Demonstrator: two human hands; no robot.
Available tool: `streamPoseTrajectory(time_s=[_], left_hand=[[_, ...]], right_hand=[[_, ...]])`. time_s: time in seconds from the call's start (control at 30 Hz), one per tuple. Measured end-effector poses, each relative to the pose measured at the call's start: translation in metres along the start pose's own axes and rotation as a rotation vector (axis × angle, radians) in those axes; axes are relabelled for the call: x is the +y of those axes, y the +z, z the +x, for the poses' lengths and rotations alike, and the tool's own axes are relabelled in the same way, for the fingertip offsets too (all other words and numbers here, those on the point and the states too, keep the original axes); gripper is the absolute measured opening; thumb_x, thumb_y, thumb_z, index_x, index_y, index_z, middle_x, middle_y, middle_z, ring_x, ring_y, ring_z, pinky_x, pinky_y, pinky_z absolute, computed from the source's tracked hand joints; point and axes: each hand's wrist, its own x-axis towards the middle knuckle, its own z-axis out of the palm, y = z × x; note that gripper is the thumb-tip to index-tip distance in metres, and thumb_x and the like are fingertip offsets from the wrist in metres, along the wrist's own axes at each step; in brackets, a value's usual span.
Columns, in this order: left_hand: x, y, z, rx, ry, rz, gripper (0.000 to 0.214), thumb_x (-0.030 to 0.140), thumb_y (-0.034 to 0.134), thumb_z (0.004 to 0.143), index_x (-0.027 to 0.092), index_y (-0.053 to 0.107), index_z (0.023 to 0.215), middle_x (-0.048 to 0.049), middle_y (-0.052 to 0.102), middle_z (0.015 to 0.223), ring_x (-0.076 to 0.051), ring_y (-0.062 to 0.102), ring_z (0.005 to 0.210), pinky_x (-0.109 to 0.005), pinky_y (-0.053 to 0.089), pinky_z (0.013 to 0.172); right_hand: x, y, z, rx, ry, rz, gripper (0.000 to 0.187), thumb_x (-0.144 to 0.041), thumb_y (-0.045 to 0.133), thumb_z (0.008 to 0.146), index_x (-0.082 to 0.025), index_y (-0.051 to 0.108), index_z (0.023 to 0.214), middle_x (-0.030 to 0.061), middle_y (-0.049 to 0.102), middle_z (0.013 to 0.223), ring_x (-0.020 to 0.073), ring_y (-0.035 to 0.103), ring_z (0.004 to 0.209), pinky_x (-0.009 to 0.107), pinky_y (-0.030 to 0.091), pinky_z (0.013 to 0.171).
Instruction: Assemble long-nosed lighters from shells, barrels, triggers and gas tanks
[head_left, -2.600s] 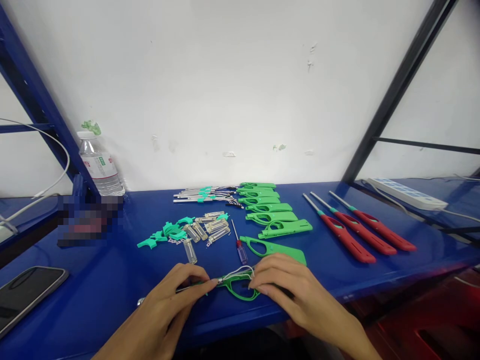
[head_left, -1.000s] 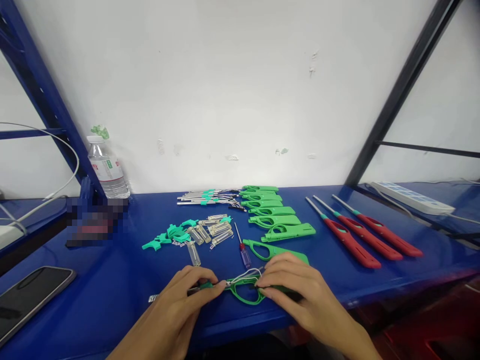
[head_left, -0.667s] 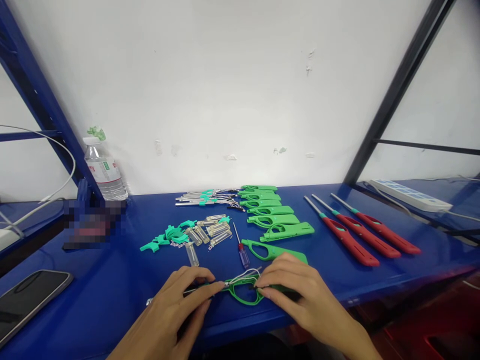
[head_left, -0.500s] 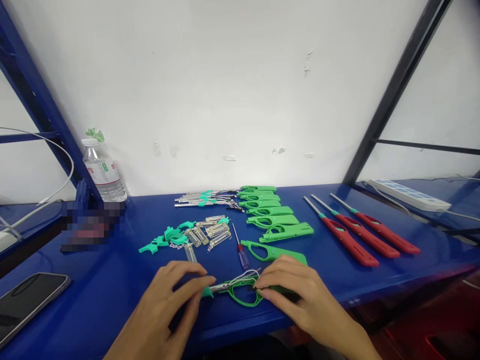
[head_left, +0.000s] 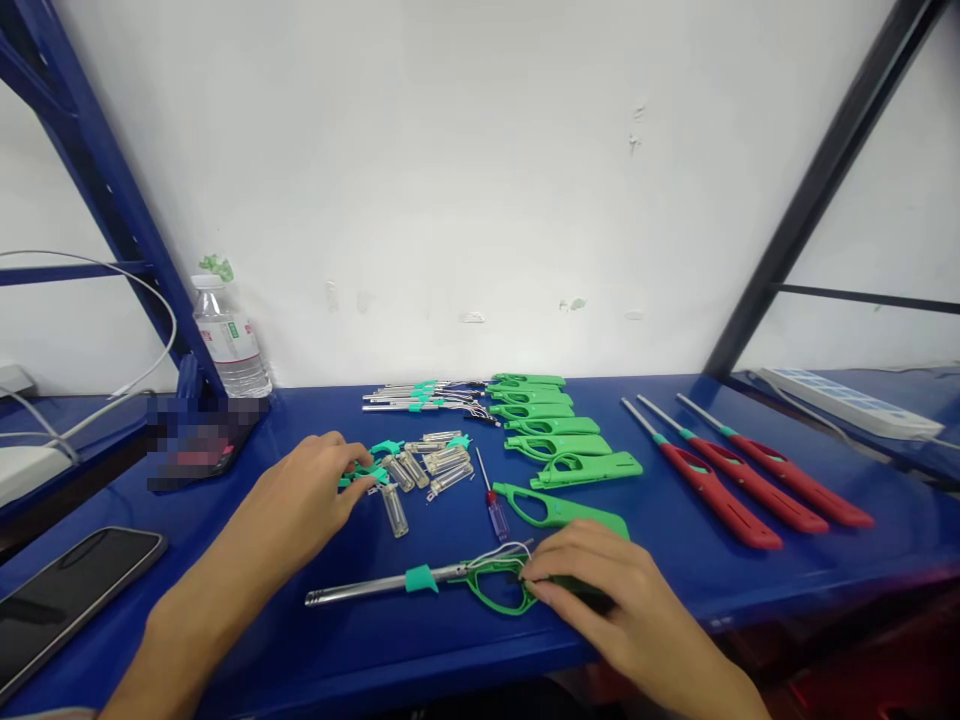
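In front of me lies a green lighter half-shell [head_left: 499,600] with a metal tube [head_left: 360,592] running left from it, a teal collar [head_left: 421,579] around the tube and white wires at the joint. My right hand [head_left: 607,585] is closed on the shell's handle end, fingertips by the trigger opening; the palm hides the rest. My left hand [head_left: 319,490] is at the pile of teal plastic triggers [head_left: 387,447], thumb and forefinger closed around a teal trigger [head_left: 367,474]. Clear fuel tanks [head_left: 395,510] lie right beside that pile.
Several green shells [head_left: 589,468] are stacked behind, beside wired metal tubes [head_left: 397,406]. A screwdriver [head_left: 496,515] lies mid-table. Red lighters [head_left: 727,500] are at right, near a power strip [head_left: 847,402]. At left are a phone [head_left: 67,590] and a water bottle [head_left: 231,345].
My left hand has left the metal tube and moved up and left to the teal triggers, uncovering the tube and collar. My right hand stays on the green shell. The view has shifted slightly.
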Motion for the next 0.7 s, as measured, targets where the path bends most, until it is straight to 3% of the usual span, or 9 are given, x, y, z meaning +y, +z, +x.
streamPoseTrajectory(time_s=[0.17, 0.37, 0.5, 0.6, 0.7], left_hand=[[0.0, 0.006, -0.001, -0.042, -0.02, 0.011, 0.024, 0.035, 0.057, 0.095, 0.025, 0.077, 0.104, -0.0089, 0.071, 0.094, -0.032, 0.067, 0.094, -0.038, 0.046, 0.076], [0.009, 0.005, 0.001, -0.03, -0.017, 0.006, 0.023, 0.024, 0.051, 0.095, 0.024, 0.072, 0.085, -0.0087, 0.069, 0.092, -0.031, 0.065, 0.094, -0.036, 0.045, 0.075], [0.013, -0.003, -0.003, 0.018, -0.019, -0.018, 0.026, 0.029, 0.048, 0.098, 0.024, 0.073, 0.092, -0.0098, 0.074, 0.1, -0.033, 0.067, 0.098, -0.036, 0.045, 0.074], [0.021, -0.009, -0.005, 0.036, -0.024, -0.047, 0.029, 0.034, 0.043, 0.103, 0.025, 0.071, 0.103, -0.0067, 0.076, 0.094, -0.031, 0.07, 0.086, -0.035, 0.043, 0.068], [0.035, -0.013, -0.01, 0.031, 0.054, -0.183, 0.024, 0.035, 0.046, 0.104, 0.027, 0.069, 0.101, -0.0011, 0.077, 0.09, -0.025, 0.068, 0.076, -0.033, 0.041, 0.067]], right_hand=[[0.0, 0.0, -0.001, -0.014, 0.013, -0.007, 0.013, -0.02, 0.069, 0.105, -0.031, 0.074, 0.111, -0.0058, 0.079, 0.106, 0.0143, 0.071, 0.098, 0.027, 0.05, 0.092], [0.001, 0.0, 0.0, -0.009, 0.013, -0.009, 0.012, -0.021, 0.07, 0.105, -0.03, 0.075, 0.11, -0.0043, 0.08, 0.104, 0.0159, 0.073, 0.097, 0.029, 0.05, 0.093], [-0.001, -0.001, 0.001, -0.018, 0.014, -0.007, 0.012, -0.021, 0.069, 0.105, -0.029, 0.076, 0.11, -0.0027, 0.08, 0.104, 0.0172, 0.073, 0.097, 0.03, 0.051, 0.092], [-0.001, -0.002, 0.001, -0.026, 0.024, 0.0, 0.011, -0.021, 0.069, 0.105, -0.028, 0.076, 0.109, -0.0022, 0.08, 0.104, 0.0178, 0.073, 0.097, 0.031, 0.052, 0.092], [-0.001, -0.001, 0.0, -0.025, 0.042, -0.008, 0.012, -0.024, 0.068, 0.106, -0.03, 0.076, 0.112, -0.0016, 0.08, 0.106, 0.0192, 0.073, 0.099, 0.032, 0.052, 0.093]])
